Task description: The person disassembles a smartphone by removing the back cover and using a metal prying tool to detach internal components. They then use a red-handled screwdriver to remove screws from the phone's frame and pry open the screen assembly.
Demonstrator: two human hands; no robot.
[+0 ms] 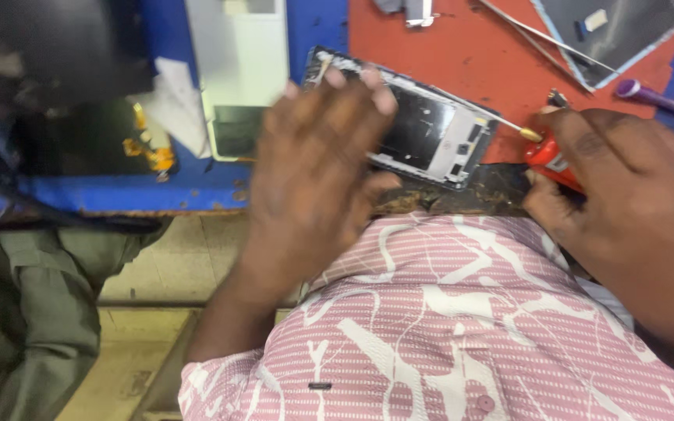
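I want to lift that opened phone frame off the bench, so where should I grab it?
Take the phone frame by its long edges near the free right end, coming from above; the left hand covers its left part and the screwdriver lies at its right.

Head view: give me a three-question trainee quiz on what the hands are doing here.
1. True or false: the left hand rests on the opened phone frame.
2. The right hand holds: A) red-handled screwdriver, B) tweezers, C) brush?
3. What colour is the mat under the phone frame?

Key: 1 true; 2 A; 3 red.
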